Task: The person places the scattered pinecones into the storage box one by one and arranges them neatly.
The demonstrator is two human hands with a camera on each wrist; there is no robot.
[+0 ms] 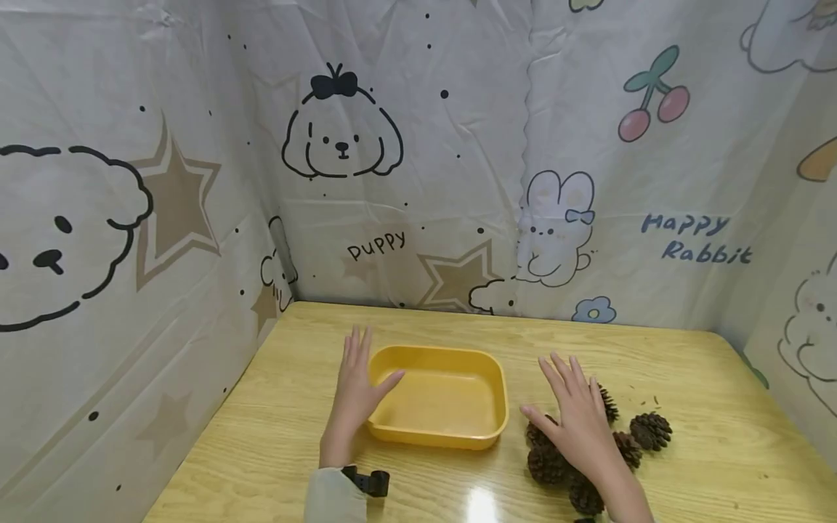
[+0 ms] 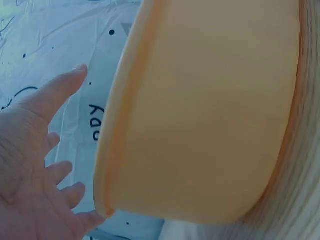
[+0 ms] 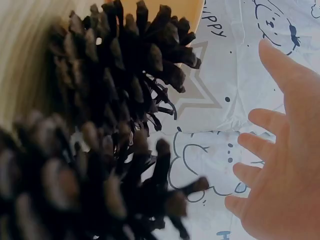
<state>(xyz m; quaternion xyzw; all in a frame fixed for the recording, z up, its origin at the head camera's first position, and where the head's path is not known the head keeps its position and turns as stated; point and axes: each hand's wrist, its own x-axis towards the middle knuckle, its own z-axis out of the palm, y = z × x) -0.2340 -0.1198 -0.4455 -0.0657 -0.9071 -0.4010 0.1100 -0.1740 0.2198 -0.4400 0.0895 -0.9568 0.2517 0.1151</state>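
My left hand (image 1: 355,396): fingers straight, spread, holding nothing, thumb touching left rim of yellow tray (image 1: 458,363). My right hand (image 1: 578,421): fingers straight, spread, holding nothing, flat above pine cones (image 1: 548,463) clustered just right of tray. All on wooden counter (image 1: 706,378).

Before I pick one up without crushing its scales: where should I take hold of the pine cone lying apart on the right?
Probably grip the pine cone across its middle, thumb and fingers on opposite sides, coming from above. It lies on the table with bare wood around it, clear of the right hand.
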